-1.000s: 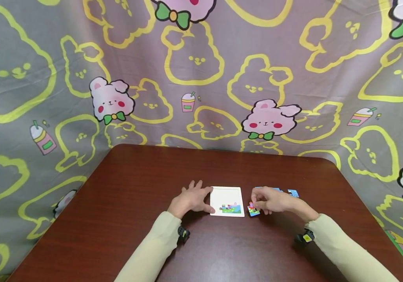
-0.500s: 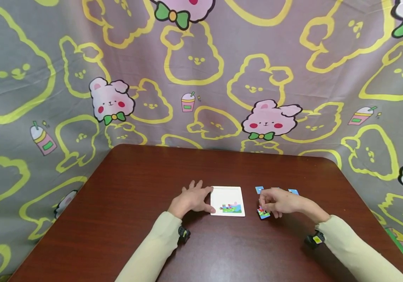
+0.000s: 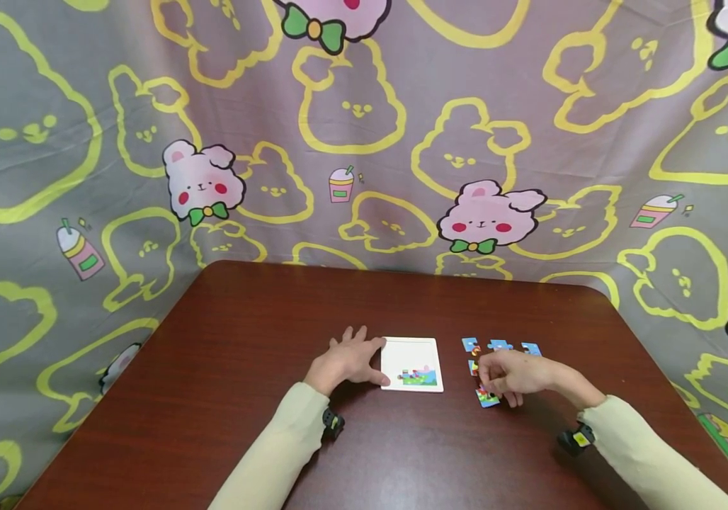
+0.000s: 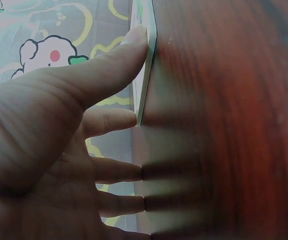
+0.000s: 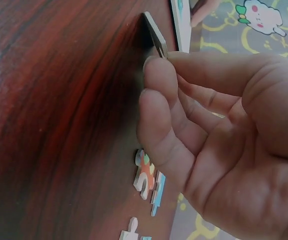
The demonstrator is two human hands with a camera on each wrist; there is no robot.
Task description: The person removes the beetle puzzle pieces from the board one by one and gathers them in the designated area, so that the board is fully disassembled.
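Note:
A square white puzzle tray (image 3: 402,358) lies on the table, with a colourful joined patch of puzzle pieces (image 3: 420,376) in its lower right part. My left hand (image 3: 342,360) spreads its fingers at the tray's left side; the thumb rests on its near corner and the index finger touches its far one. To the right of the tray, my right hand (image 3: 517,373) pinches a green and red puzzle piece (image 3: 487,398) between thumb and fingers. In the right wrist view this puzzle piece (image 5: 156,35) is tilted, seen edge-on above the table.
Several loose puzzle pieces lie beyond the right hand, among them blue ones such as a left piece (image 3: 469,345), a middle piece (image 3: 500,345) and a right piece (image 3: 531,349). The brown table (image 3: 262,319) meets a patterned curtain (image 3: 313,234) at its back edge.
My right hand has moved right and nearer with the pinched puzzle piece, away from the tray. More loose pieces behind it now show. My left hand stays in place on the tray.

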